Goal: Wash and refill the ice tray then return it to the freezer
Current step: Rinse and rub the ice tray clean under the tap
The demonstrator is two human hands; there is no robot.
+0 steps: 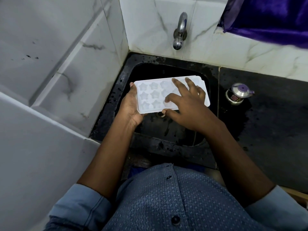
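A white ice tray (pixel 150 95) with star-shaped cups is held level over the black sink (pixel 170 69). My left hand (pixel 131 107) grips its left end, thumb on the rim and palm beneath. My right hand (pixel 185 104) lies on top of the tray's right half with fingers spread and straight, covering several cups. A steel tap (pixel 180 30) sticks out of the tiled wall above the sink; no water runs from it.
A small steel container with a purple-topped lid (pixel 238 95) stands on the wet black counter (pixel 275 117) right of the sink. Marble-patterned tiled walls (pixel 58 64) close in on the left and behind. A purple cloth (pixel 270 17) hangs at the top right.
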